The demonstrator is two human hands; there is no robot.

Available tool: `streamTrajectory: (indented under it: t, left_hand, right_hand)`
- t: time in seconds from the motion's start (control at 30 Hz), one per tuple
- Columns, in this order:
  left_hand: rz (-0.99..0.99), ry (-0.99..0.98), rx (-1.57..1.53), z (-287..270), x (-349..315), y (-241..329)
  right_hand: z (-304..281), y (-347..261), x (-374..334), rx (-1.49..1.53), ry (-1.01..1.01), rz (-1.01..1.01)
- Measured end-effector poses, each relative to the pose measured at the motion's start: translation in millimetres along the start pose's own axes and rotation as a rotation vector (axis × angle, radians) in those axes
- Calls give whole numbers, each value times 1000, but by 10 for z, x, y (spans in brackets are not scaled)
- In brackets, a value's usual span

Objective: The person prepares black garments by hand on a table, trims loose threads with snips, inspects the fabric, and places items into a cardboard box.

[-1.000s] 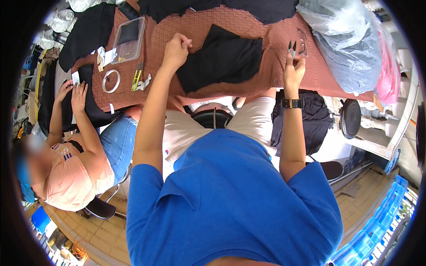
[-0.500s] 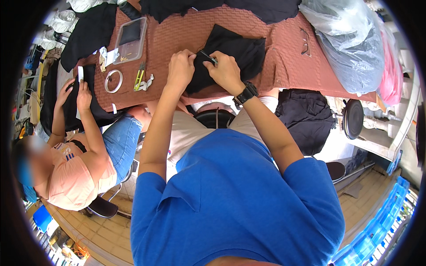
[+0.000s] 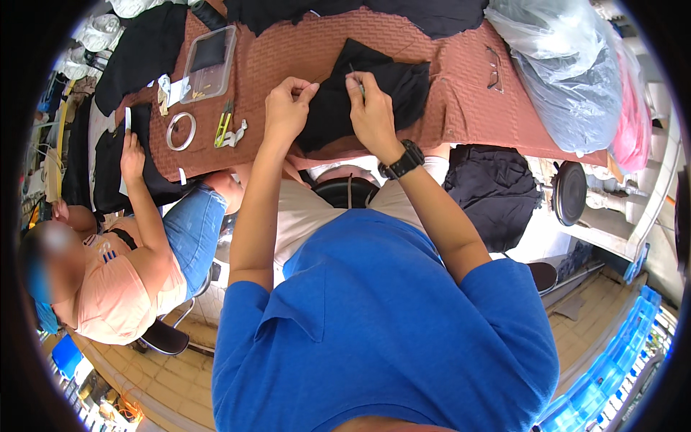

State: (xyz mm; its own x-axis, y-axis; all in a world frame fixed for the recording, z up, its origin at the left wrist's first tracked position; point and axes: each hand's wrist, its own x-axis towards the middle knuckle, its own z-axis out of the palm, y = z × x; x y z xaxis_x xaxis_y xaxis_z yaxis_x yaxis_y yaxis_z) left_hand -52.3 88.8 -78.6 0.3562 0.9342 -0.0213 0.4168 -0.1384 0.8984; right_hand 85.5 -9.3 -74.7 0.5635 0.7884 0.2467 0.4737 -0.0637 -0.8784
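A piece of black fabric [image 3: 392, 86] lies on the brown-covered table in front of me. My left hand [image 3: 289, 109] is over the fabric's left edge, its thumb and finger pinched together. What it pinches, if anything, is too small to make out. Above the fabric, my right hand [image 3: 373, 114] is closed around a small slim dark tool [image 3: 352, 68]. The tool's narrow tip points up and away from me, and its handle is mostly hidden by my fingers. A gap separates my two hands.
Left of my hands lie yellow-green snips [image 3: 224, 128], a white ring-shaped roll [image 3: 181, 132] and a clear plastic box [image 3: 215, 72]. Eyeglasses [image 3: 494, 70] and a large filled plastic bag [image 3: 561, 72] are at right. A co-worker [image 3: 126, 288] sits at left, holding a white strip.
My right hand has turned upward and moved slightly right, swinging the tool's tip away from my left hand. My left hand has shifted slightly left. One of the co-worker's hands has drawn back.
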Motion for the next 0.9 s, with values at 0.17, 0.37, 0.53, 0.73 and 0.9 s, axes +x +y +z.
streamTrajectory:
  t: [0.17,0.37,0.53,0.73,0.9]
  left_hand:
    - [-12,23,-31,-142,-114,8]
    - [-102,-45,-314,-208,-155,-32]
    - [-135,-76,-348,-249,-195,-1]
    - [-143,-75,-387,-282,-238,55]
    - [-147,-86,-373,-289,-245,43]
  right_hand:
    - [-89,-525,-286,402,-224,68]
    - [196,-380,-494,945,-613,798]
    - [383,-367,-550,976,-516,750]
    - [426,-356,-473,987,-457,795]
    - [449,-336,-450,1003,-456,809]
